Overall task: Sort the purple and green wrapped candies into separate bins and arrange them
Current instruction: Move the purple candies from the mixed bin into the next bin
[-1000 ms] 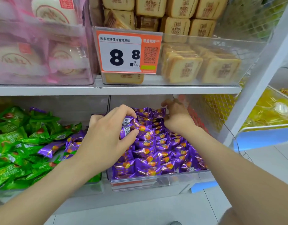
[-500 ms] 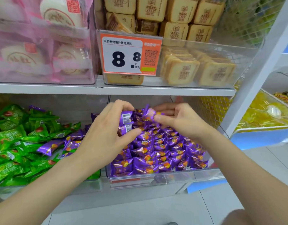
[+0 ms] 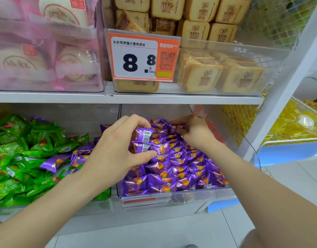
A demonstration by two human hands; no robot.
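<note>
My left hand (image 3: 116, 153) pinches a stack of purple candies (image 3: 143, 139), right hand (image 3: 194, 132) pinching one far back (I'd seat each flush, rows tight).

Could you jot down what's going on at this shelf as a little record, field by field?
Left hand: grips a stack of purple candies
Right hand: fingers pinch one purple candy at the back of the purple bin
Green bin: green candies, with stray purple ones mixed in
Shelf above: price tag reading 8.8, tan biscuit packs
</note>
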